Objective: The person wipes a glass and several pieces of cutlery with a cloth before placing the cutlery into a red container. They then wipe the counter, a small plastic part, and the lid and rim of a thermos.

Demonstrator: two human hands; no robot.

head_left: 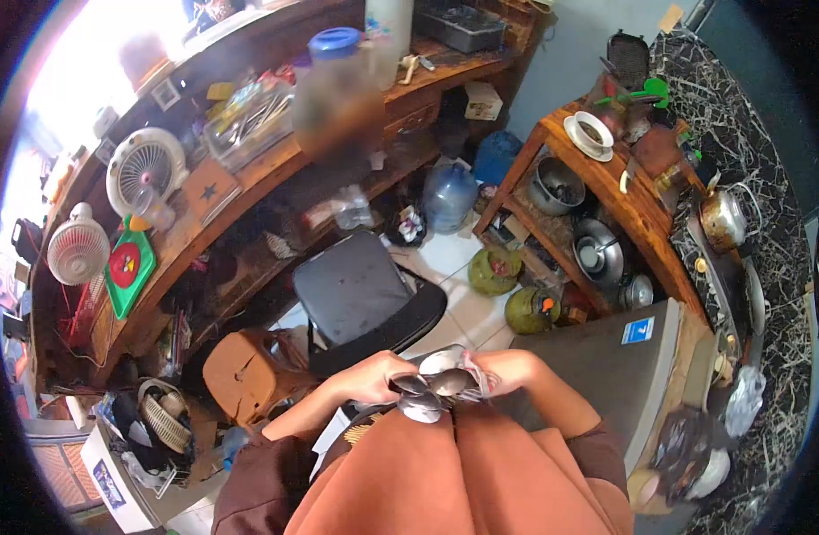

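Being held close in front of the chest, a bundle of spoons [452, 382] was seen between the two hands, just above the orange-brown cloth [387, 477] of the clothing. The spoons were made of shiny grey metal, and their rounded bowls were crowded together and turned toward the camera. Some bowls were darkened by reflections, while paler, whitish patches were shown above and below them; whether these were bright reflections or other pieces could not be told. The handles were largely hidden, and no exact count could be made. The left side of the bundle was clasped by the curled left hand [378, 379]. On the other side, crinkled clear plastic [483, 379] with a pinkish tint was gripped by the right hand [503, 367], right against the spoons. The hands were kept slightly apart, with the bowls filling the space between them. Beyond the hands, a black chair [356, 290] was placed on the tiled floor, with a brown stool [247, 379] to its left. To the right, a grey flat surface [588, 370] was marked with a blue sticker [638, 331].
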